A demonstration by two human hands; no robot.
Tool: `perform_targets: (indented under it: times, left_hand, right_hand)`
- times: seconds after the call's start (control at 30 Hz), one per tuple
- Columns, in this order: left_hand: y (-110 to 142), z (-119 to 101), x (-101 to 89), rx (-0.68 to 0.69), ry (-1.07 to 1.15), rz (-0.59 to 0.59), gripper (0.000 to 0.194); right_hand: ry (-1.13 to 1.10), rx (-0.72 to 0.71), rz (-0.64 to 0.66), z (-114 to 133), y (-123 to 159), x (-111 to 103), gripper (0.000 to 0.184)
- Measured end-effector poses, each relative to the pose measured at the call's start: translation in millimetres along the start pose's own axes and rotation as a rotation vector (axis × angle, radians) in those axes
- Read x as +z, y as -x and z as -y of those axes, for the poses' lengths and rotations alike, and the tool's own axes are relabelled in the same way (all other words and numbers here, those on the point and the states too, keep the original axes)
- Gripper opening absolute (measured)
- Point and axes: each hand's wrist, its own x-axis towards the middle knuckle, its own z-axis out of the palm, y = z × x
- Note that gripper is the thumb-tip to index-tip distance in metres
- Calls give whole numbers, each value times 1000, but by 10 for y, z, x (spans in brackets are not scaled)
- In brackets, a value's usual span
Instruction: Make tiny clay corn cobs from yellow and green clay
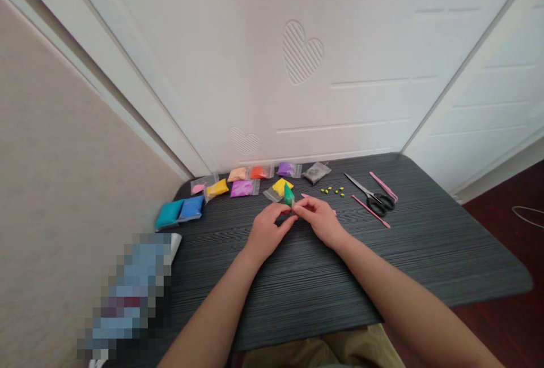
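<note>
Both of my hands meet over the dark table, holding a small clear bag of green modelling clay (289,194) upright between them. My left hand (268,229) pinches the bag's near end from the left. From the right, the fingertips of my right hand (317,218) close on the same end. Just behind the green bag lies a bag of yellow clay (282,187). A pink modelling tool (305,196) is partly hidden behind my right hand. Several tiny yellow-and-green pieces (336,191) rest on the table to the right.
Scissors (369,193) with black handles lie at the right between two pink tools, one straight (369,210), one bent (383,187). Several clay bags line the back, including purple (289,170) and grey (317,172). Blue (191,208) and teal (169,214) bags sit at the left edge.
</note>
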Motion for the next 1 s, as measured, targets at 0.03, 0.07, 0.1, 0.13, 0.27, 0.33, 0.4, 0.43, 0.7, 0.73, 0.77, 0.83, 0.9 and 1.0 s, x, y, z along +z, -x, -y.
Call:
perform_targets:
  times: [0.03, 0.07, 0.1, 0.13, 0.27, 0.33, 0.4, 0.43, 0.7, 0.73, 0.77, 0.83, 0.9, 1.0]
  left_hand:
    - [-1, 3, 1, -1, 4, 0, 15]
    - [-3, 6, 1, -2, 10, 0, 15]
    - [-5, 8, -1, -2, 16, 1, 14]
    - [-7, 11, -4, -2, 23, 4, 14]
    - [-1, 16, -4, -12, 52, 17, 16]
    - [8, 28, 10, -34, 69, 14, 18]
    - [14, 60, 23, -77, 97, -11, 21]
    - [14, 87, 24, -109, 116, -33, 21]
    - [-88, 564, -147, -398, 438, -382, 30]
    - [-105, 628, -175, -426, 492, -425, 31]
    - [-120, 684, -202, -452, 543, -459, 31]
    - [-141, 774, -256, -495, 636, -496, 32]
    - [-145, 831, -312, -532, 713, -485, 32]
    - [-126, 871, -384, -584, 798, -389, 31]
  right_hand:
    - [2, -2, 0, 0, 1, 0, 25]
    - [6, -4, 0, -2, 1, 0, 25]
    - [11, -8, 0, -4, 1, 0, 25]
    - [17, -12, -2, -8, 0, 0, 25]
    - [63, -45, -4, -24, -3, 6, 25]
    - [100, -75, -2, -21, -2, 8, 24]
    - [151, -112, -5, -14, 4, 1, 24]
    - [182, -129, -9, -13, 8, -9, 23]
    - [460, -201, 115, -152, 24, -116, 24]
    - [484, -209, 136, -169, 22, -115, 24]
    - [502, -216, 154, -182, 20, -112, 24]
    - [524, -222, 176, -195, 19, -103, 24]
    - [533, -216, 183, -199, 21, -101, 24]
    - [531, -184, 176, -208, 29, -112, 25]
